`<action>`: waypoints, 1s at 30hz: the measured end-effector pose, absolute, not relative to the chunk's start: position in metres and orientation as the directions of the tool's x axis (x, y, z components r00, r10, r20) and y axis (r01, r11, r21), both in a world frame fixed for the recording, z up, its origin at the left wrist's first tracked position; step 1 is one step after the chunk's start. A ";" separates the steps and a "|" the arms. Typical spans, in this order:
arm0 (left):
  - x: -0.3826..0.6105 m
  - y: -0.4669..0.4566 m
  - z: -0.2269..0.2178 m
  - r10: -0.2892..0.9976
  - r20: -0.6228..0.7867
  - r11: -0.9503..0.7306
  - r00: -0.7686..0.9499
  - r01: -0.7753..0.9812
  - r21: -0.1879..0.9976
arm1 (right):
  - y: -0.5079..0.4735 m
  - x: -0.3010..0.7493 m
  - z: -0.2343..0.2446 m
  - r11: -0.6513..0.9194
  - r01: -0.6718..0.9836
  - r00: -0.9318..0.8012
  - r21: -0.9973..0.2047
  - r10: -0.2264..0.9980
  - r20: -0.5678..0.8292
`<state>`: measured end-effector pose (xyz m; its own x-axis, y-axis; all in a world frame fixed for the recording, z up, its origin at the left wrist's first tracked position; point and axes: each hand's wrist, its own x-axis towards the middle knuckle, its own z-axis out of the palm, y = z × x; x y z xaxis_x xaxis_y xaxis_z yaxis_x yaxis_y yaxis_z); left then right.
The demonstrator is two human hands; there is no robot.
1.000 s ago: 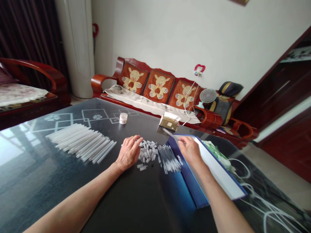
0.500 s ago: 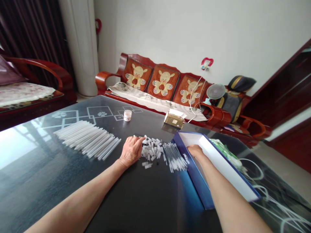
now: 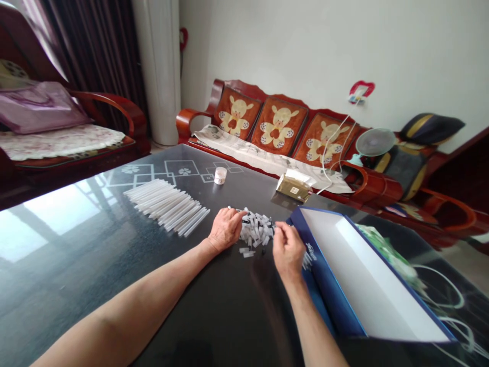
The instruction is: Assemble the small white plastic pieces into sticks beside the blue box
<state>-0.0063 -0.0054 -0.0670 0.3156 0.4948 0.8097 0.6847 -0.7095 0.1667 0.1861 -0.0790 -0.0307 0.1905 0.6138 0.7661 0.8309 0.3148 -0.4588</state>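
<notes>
My left hand rests at the left edge of a pile of small white and black pen caps, fingers curled together; a thin dark piece shows by them, too small to name. My right hand is closed in a pinch at the pile's right side, over the bundle of pen refills, which it mostly hides. What its fingertips hold is hidden. To the left lies a row of whitish, translucent pen barrels. An open blue box with a white inside stands right of my right hand.
On the dark glossy table a small round white tub and a gold tissue box stand farther back. Beyond the blue box lie a green-and-white packet and white cables. A wooden sofa is behind the table.
My right hand has come out of the blue box and moved left to the refills beside the caps. My left hand stays by the caps. The view has turned left.
</notes>
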 end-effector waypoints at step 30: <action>-0.074 -0.012 -0.018 0.996 0.007 -0.093 0.093 0.995 0.019 | -0.089 0.157 -0.065 0.464 0.749 -0.015 -0.473 0.725 0.689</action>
